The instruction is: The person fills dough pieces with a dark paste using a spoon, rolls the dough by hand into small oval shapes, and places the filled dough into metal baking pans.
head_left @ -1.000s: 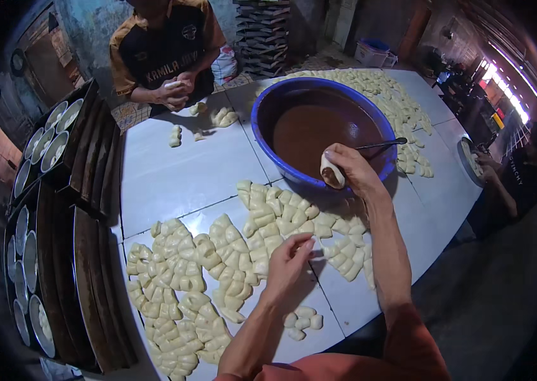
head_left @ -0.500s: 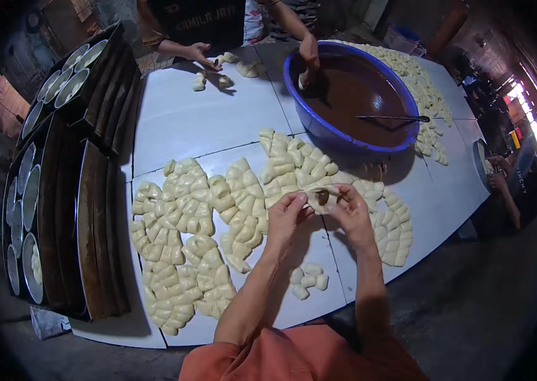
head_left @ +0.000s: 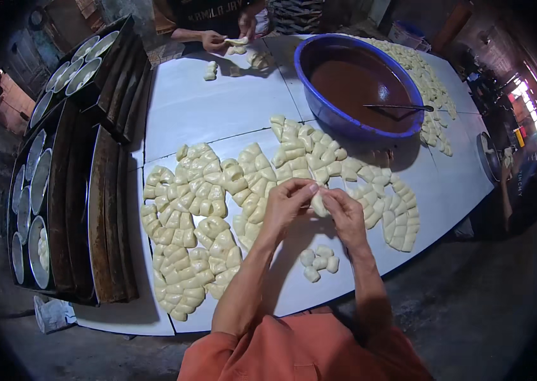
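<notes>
A worker is pinching a pale dough piece [head_left: 318, 204] between both hands, just in front of the blue basin [head_left: 319, 108] of brown filling. The left hand [head_left: 287, 202] is closing its grip on one side of the piece while the right hand [head_left: 345, 213] is gripping the other, holding it above the white bench [head_left: 217, 108], apparently to fold it shut. Cut dough pieces [head_left: 198, 222] are lying in rows near the basin, within easy reach. A spoon [head_left: 402, 108] is resting in the filling. Beyond the basin, another person's hands [head_left: 217, 41] are working dough.
</notes>
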`<control>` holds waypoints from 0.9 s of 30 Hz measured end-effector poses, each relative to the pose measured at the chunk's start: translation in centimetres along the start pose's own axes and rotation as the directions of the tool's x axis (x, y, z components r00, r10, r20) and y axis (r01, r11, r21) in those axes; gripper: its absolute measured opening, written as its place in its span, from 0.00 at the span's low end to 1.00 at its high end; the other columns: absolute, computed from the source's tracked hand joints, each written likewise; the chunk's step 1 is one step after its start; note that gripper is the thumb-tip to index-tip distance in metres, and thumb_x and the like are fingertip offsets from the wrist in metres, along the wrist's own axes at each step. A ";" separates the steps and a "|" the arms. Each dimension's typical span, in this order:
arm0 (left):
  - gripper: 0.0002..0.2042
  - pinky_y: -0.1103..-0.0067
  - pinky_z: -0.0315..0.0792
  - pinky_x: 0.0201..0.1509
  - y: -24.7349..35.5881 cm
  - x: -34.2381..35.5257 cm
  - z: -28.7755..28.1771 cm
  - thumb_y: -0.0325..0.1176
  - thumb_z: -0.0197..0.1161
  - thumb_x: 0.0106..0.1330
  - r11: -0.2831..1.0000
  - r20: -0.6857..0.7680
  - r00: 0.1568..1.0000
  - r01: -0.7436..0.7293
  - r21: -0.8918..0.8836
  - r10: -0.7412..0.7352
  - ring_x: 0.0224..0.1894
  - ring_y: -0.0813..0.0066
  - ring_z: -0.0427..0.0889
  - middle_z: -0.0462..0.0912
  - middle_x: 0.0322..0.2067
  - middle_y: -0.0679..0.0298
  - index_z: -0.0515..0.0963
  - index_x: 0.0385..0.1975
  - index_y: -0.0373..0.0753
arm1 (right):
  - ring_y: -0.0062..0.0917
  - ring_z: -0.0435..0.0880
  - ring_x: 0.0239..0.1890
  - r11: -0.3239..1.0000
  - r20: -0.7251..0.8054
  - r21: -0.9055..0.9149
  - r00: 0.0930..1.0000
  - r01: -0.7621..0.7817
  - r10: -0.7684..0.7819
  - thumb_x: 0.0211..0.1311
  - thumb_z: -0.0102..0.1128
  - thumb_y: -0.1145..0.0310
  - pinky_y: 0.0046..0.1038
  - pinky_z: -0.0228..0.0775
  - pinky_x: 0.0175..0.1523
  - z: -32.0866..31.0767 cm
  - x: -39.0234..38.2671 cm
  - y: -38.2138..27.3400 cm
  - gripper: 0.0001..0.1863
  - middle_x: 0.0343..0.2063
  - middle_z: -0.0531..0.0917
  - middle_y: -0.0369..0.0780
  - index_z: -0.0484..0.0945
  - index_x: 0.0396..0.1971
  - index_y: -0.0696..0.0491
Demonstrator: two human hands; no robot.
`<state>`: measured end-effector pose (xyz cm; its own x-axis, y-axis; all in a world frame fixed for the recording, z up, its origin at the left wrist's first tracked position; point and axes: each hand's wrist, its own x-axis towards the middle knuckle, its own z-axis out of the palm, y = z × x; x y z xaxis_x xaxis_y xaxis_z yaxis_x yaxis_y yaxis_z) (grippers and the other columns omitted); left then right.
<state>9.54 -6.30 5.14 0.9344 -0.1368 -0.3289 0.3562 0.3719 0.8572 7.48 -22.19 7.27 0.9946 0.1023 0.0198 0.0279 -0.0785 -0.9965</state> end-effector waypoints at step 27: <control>0.15 0.83 0.74 0.40 -3.4 -8.5 0.9 0.38 0.61 0.71 0.923 0.171 0.975 0.065 0.380 -0.139 0.34 0.82 0.80 0.84 0.31 0.66 0.80 0.49 0.33 | 0.23 0.84 0.42 0.982 0.008 -0.179 0.998 -0.062 0.065 0.57 0.68 0.75 0.25 0.77 0.46 -3.4 -11.7 2.0 0.17 0.41 0.84 0.41 0.78 0.47 0.58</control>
<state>0.40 -7.23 5.37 0.8628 -0.3418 -0.3725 0.3915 -0.0145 0.9201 -3.77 -26.91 5.28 0.9935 0.1045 -0.0453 -0.0165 -0.2611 -0.9652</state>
